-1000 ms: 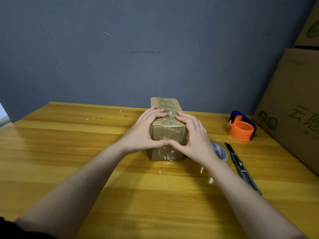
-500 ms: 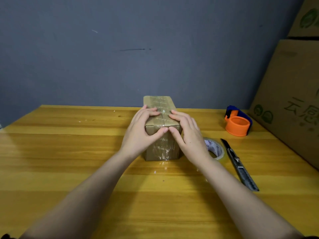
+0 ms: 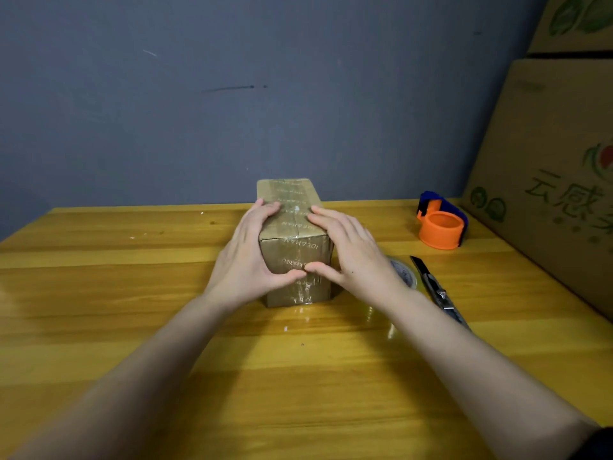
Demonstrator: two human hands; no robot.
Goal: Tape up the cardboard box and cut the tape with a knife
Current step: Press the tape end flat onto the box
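A small brown cardboard box (image 3: 295, 247) wrapped in clear printed tape stands in the middle of the wooden table. My left hand (image 3: 247, 260) clasps its left side, fingers on the top and thumb across the near face. My right hand (image 3: 351, 257) clasps the right side the same way, and the two thumbs meet on the near face. A roll of clear tape (image 3: 405, 273) lies flat just right of my right wrist, partly hidden by it. A utility knife (image 3: 436, 288) with its blade out lies beside the roll.
An orange and blue tape dispenser (image 3: 441, 224) sits at the back right of the table (image 3: 132, 293). Large printed cardboard cartons (image 3: 550, 180) lean along the right edge. A grey wall stands right behind the table.
Both thumbs slid up the near face of the box half a second ago and have come back down to mid-height. The box stays in place.
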